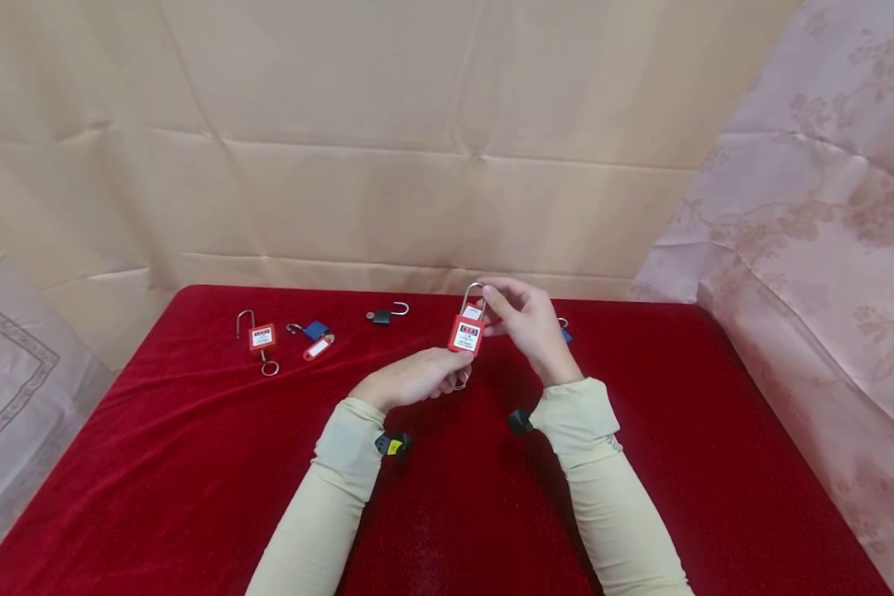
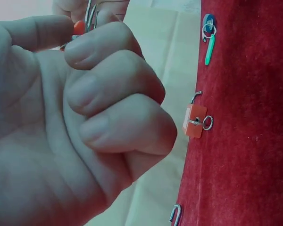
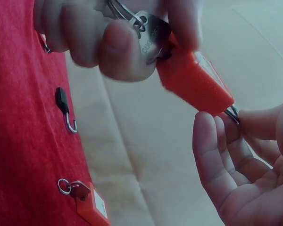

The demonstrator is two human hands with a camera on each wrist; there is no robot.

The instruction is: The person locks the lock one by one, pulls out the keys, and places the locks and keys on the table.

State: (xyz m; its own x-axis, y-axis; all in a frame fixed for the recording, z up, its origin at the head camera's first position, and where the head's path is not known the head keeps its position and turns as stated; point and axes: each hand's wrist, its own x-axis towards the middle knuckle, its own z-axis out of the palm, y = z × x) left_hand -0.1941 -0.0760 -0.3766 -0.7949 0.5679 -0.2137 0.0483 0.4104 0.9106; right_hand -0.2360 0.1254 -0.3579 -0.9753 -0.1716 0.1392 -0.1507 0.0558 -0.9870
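Between my two hands is a red padlock [image 1: 465,334] with a white label, raised off the table and its shackle upward. My left hand [image 1: 417,377] grips it low down, around the silver key [image 3: 153,40] and key ring; its fingers [image 2: 115,80] are curled in the left wrist view. With thumb and fingertips my right hand [image 1: 525,319] pinches the metal shackle [image 1: 473,286]. Whether the shackle is locked in is hard to tell. Behind the held padlock, a second red padlock [image 1: 473,311] shows partly; the left wrist view gives its body [image 2: 195,121] and ring.
On the red cloth table [image 1: 432,513] lie another red padlock [image 1: 261,337] with key ring, a blue padlock [image 1: 315,330] with a red-rimmed tag [image 1: 317,348], and a black padlock [image 1: 382,317], shackle open. A blue padlock [image 1: 566,335] is half hidden behind my right hand. Beige curtain [image 1: 417,207] hangs behind.
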